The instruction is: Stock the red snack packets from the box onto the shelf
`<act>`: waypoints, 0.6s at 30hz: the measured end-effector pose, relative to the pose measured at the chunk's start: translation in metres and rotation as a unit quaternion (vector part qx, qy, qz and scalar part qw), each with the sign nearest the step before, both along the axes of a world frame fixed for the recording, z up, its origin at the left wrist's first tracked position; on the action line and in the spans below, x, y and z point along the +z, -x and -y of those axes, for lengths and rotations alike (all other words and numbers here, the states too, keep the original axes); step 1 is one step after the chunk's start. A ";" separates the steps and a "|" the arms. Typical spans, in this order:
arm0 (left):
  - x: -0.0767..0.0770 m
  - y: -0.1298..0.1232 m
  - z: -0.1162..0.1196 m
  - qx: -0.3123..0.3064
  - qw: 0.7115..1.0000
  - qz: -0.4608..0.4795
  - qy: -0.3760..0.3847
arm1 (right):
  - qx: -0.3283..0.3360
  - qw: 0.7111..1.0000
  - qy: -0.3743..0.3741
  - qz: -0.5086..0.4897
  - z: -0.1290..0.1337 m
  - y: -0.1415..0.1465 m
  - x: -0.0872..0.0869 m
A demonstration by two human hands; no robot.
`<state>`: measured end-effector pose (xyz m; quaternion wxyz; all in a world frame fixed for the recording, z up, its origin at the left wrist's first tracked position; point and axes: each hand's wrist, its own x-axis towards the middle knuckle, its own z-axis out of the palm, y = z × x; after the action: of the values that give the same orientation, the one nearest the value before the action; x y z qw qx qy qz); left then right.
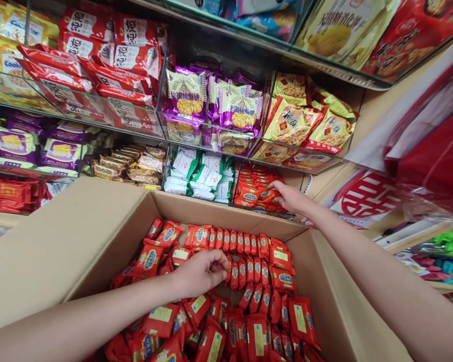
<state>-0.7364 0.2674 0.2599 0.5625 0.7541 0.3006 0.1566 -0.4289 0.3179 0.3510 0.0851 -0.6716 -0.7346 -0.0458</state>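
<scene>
My left hand (pixel 204 271) reaches into an open cardboard box (pixel 109 246) filled with small red snack packets (pixel 260 334). Its thumb and fingers are pinched at the left end of a row of upright packets (pixel 249 270), closed on a red packet mostly hidden by the fingertips. Up at the shelf, my right hand (pixel 292 197) is in a clear-walled compartment that holds the same kind of red packets (pixel 247 193). Its fingers are curled round a red packet at the compartment's right side; the grip is partly hidden.
Green-and-white packets (pixel 206 173) and brown-wrapped bars (pixel 136 163) fill the compartments to the left. Purple biscuit packs (pixel 234 105) and yellow-red packs (pixel 294 120) stand on the shelf above, behind a clear front panel (pixel 207 133). Red plastic-wrapped goods (pixel 438 161) hang at right.
</scene>
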 end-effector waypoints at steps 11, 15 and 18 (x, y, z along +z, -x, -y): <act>0.003 0.001 0.003 -0.032 0.999 -0.024 0.005 | -0.105 0.970 -0.209 -0.060 -0.001 0.001 -0.037; 0.002 0.001 0.004 -0.041 0.998 -0.042 0.017 | -0.059 0.972 -0.218 -0.065 0.000 0.009 -0.041; 0.003 0.001 0.005 -0.042 0.997 -0.051 0.031 | -0.077 0.968 -0.231 -0.063 0.001 0.012 -0.045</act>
<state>-0.7374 0.2626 0.2633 0.5754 0.7555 0.3014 0.0851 -0.4410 0.3170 0.3061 0.2800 -0.6894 -0.6438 -0.1784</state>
